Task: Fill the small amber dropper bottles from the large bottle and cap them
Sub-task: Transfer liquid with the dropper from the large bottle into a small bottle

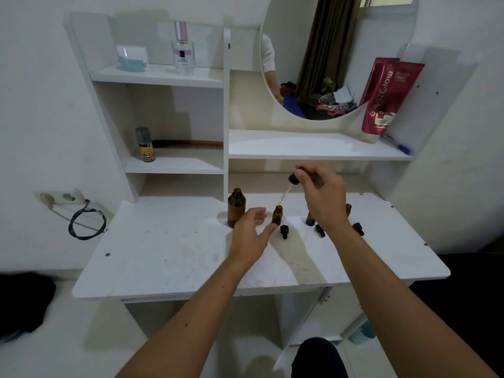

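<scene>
The large amber bottle (236, 207) stands uncapped on the white tabletop (169, 249). To its right a small amber bottle (277, 215) stands open. My left hand (252, 231) rests beside it, thumb touching its base, fingers apart. My right hand (323, 193) pinches a black dropper (294, 179) by its bulb, with the glass pipette tip just above the small bottle's mouth. Two more small amber bottles (310, 219) (348, 210) stand partly hidden behind my right wrist. Three loose black dropper caps (284, 231) (320, 230) (358, 229) lie on the table.
White shelves rise behind the table, holding a perfume bottle (183, 49), a small spray can (146, 145), a comb (188, 144) and red tubes (387, 96). A round mirror (327, 55) hangs above. A wall socket with a coiled cable (86, 223) is at the left.
</scene>
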